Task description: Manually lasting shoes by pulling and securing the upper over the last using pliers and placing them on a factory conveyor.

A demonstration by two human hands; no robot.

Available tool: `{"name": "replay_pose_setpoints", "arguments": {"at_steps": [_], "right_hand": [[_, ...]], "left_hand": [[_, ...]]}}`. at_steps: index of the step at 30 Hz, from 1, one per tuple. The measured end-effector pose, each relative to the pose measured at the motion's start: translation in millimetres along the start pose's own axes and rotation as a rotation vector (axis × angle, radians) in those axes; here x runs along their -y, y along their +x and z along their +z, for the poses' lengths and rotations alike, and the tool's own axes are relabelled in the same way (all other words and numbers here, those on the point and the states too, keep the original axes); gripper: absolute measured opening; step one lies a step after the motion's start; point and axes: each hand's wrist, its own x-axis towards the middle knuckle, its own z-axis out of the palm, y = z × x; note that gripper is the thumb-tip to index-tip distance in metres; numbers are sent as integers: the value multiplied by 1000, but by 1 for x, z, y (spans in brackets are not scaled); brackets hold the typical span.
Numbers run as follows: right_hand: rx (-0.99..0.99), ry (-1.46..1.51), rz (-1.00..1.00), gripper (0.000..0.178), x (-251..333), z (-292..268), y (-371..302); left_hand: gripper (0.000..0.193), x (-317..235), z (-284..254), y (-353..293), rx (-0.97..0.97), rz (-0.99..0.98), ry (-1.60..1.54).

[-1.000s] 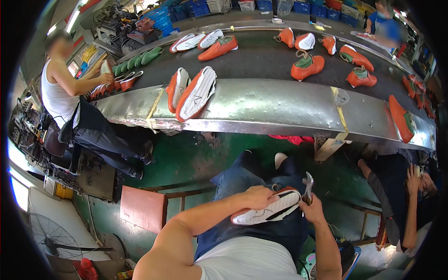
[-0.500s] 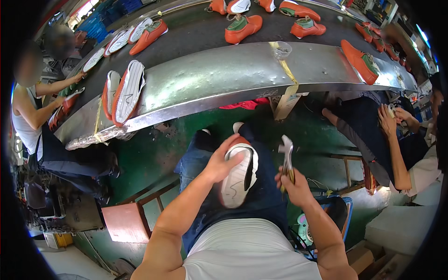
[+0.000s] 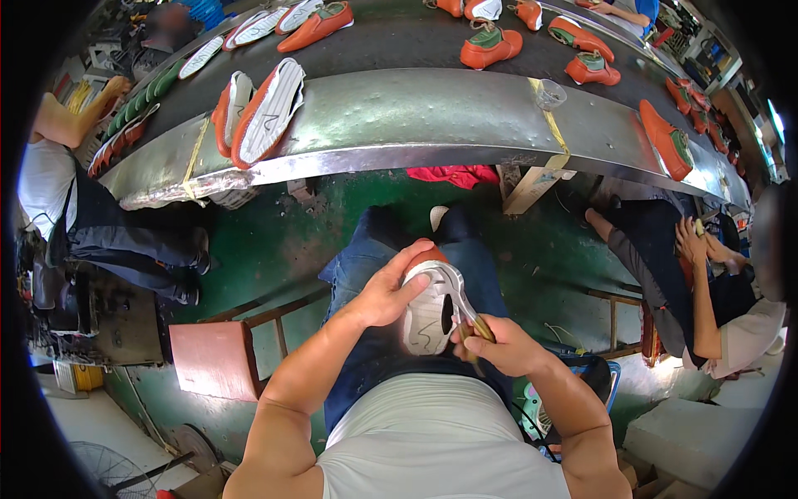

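Note:
A shoe (image 3: 424, 326), sole up with an orange toe, rests over my lap. Its white sole stands loose along the right edge, where a dark gap shows. My left hand (image 3: 386, 293) grips the toe end, thumb on the sole and fingers around the far side. In my right hand (image 3: 505, 348) are metal lasting pliers (image 3: 475, 320) with yellowish handles. Their head meets the sole's right edge near the toe; whether the jaws pinch it I cannot tell.
Ahead runs a dark conveyor belt with a metal ledge (image 3: 349, 112), bearing orange shoes (image 3: 490, 46) and an upturned pair (image 3: 268, 112). A clear cup (image 3: 549, 94) stands on the ledge. Co-workers sit at left and right. A brown stool (image 3: 214, 360) is at my left.
My right hand has brought the pliers leftward from beside the shoe onto its right edge. My left hand keeps its hold on the shoe. The whole view has shifted slightly.

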Motion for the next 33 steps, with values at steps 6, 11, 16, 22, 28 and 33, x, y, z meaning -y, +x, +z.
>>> {"name": "replay_pose_setpoints", "arguments": {"at_steps": [6, 11, 16, 22, 28, 33], "right_hand": [[-195, -642, -19, 27, -25, 0, 24], [-421, -892, -356, 24, -35, 16, 28], [-405, -1129, 2, 19, 0, 34, 6], [-154, -679, 74, 16, 22, -2, -13], [-341, -684, 75, 34, 24, 1, 12], [-638, -587, -79, 45, -27, -8, 10]], "left_hand": [[49, 25, -7, -1, -95, 58, 5], [49, 21, -11, -1, -71, 16, -118], [45, 15, 1, 0, -163, -70, -250], [44, 20, 1, 13, -152, -18, -131], [58, 3, 14, 19, -75, -44, 94], [39, 67, 21, 0, -136, -272, 402]]}}
